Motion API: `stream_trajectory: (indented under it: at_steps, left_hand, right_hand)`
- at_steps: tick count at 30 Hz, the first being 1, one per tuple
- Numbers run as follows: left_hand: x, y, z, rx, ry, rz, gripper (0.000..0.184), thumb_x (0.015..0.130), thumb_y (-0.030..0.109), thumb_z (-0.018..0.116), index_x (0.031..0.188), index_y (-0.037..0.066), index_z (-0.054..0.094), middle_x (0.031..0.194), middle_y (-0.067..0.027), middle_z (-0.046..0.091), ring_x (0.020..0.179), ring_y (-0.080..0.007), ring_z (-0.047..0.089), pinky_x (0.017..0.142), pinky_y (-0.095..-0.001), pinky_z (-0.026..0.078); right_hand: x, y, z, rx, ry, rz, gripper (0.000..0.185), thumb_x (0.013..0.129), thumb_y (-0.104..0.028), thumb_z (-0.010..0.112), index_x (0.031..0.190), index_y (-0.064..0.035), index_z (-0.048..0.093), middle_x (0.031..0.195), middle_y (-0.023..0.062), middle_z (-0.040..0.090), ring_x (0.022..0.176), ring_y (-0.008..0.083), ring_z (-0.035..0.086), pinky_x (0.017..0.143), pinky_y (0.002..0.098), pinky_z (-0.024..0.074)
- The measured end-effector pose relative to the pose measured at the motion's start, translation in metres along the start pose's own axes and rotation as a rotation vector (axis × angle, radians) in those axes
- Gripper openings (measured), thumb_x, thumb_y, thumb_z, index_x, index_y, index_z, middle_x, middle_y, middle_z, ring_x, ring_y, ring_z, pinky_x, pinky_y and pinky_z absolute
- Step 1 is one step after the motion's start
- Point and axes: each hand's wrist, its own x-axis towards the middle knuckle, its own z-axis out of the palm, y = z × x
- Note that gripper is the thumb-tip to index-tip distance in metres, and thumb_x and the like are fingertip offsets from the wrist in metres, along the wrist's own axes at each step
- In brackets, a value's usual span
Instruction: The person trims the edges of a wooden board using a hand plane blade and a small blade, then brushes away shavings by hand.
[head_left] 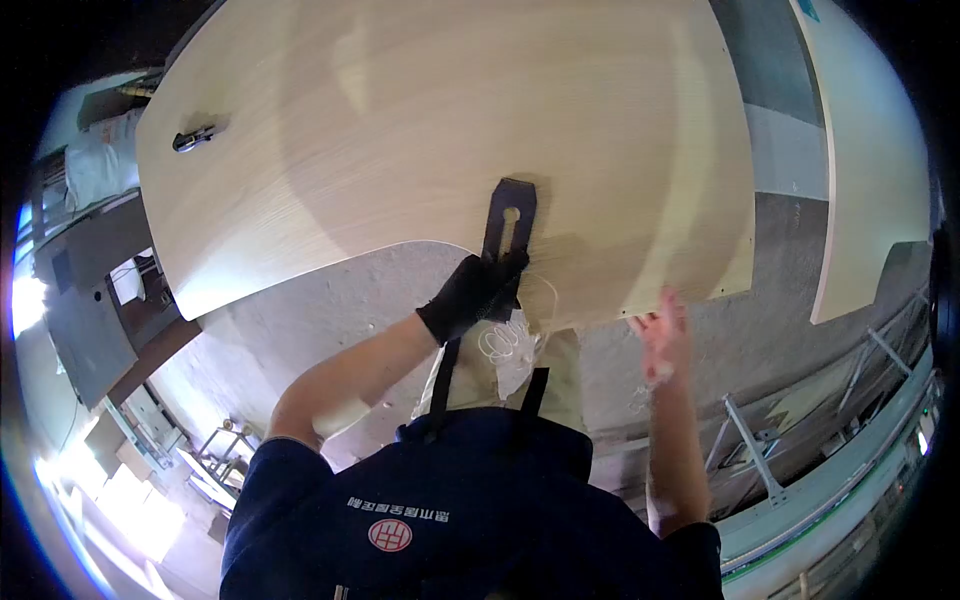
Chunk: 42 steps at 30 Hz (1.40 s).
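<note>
My left hand (470, 293), in a black glove, is closed around the lower part of a dark plane blade (510, 210) with a long slot in it. The blade points away from me over the pale wood-grain panel (620, 130). Thin white curled strips (512, 342) hang just below the glove, in front of my trousers. Bare and slightly blurred, my right hand (663, 335) is at the panel's near edge, right of the blade, with its fingers stretched out. Whether the fingertips touch the edge I cannot tell.
A small dark clamp-like tool (193, 139) lies on the panel's left part. Another pale board (868, 160) stands at the right. A metal rail or conveyor frame (800, 530) runs along the lower right. Grey sheet pieces (85, 290) and a white sack (103, 160) are at the left.
</note>
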Motion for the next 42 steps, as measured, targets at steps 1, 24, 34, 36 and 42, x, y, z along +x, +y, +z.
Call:
stream_trajectory:
  at_steps: [1, 24, 34, 36, 42]
  left_hand:
    - [-0.004, 0.006, 0.004, -0.029, 0.015, -0.040, 0.034, 0.098, 0.041, 0.065, 0.087, 0.010, 0.065, 0.067, 0.0001, 0.059, 0.054, -0.0117, 0.055, 0.050, -0.0283, 0.043]
    - [-0.011, 0.005, 0.020, 0.286, -0.043, -0.023, 0.041, 0.092, 0.039, 0.072, 0.076, 0.002, 0.065, 0.062, -0.0037, 0.057, 0.055, -0.0139, 0.057, 0.051, -0.0317, 0.046]
    - [-0.007, 0.003, 0.029, 0.336, -0.033, -0.014, 0.042, 0.091, 0.040, 0.074, 0.081, 0.000, 0.067, 0.064, -0.0021, 0.059, 0.056, -0.0122, 0.056, 0.051, -0.0302, 0.044]
    - [-0.014, -0.008, 0.027, 0.330, -0.077, 0.030, 0.041, 0.091, 0.040, 0.074, 0.080, 0.001, 0.068, 0.063, -0.0023, 0.059, 0.056, -0.0129, 0.058, 0.052, -0.0304, 0.047]
    - [-0.009, -0.037, 0.053, 0.159, -0.010, 0.169, 0.029, 0.092, 0.024, 0.074, 0.096, -0.002, 0.062, 0.079, -0.0075, 0.063, 0.068, -0.0185, 0.068, 0.059, -0.0330, 0.059]
  right_hand:
    - [-0.011, 0.004, 0.019, 0.010, -0.081, -0.006, 0.065, 0.100, -0.038, 0.061, 0.149, -0.0068, 0.033, 0.144, 0.0166, 0.050, 0.128, 0.0278, 0.056, 0.108, 0.0497, 0.0446]
    - [-0.016, 0.011, 0.032, -0.076, -0.102, -0.035, 0.057, 0.100, -0.043, 0.061, 0.136, -0.0012, 0.046, 0.117, 0.0148, 0.066, 0.105, 0.0260, 0.069, 0.092, 0.0455, 0.0578]
    - [-0.017, 0.012, 0.042, -0.052, -0.039, -0.070, 0.054, 0.100, -0.043, 0.060, 0.133, -0.0009, 0.051, 0.121, 0.0145, 0.066, 0.104, 0.0233, 0.069, 0.089, 0.0420, 0.0594]
    - [-0.018, 0.013, 0.028, -0.076, -0.121, -0.046, 0.054, 0.100, -0.043, 0.061, 0.133, -0.0026, 0.050, 0.121, 0.0132, 0.066, 0.105, 0.0227, 0.069, 0.089, 0.0417, 0.0591]
    - [-0.017, 0.018, 0.031, -0.045, -0.066, -0.028, 0.048, 0.100, -0.041, 0.062, 0.133, -0.0068, 0.051, 0.120, 0.0097, 0.066, 0.104, 0.0215, 0.068, 0.092, 0.0420, 0.0563]
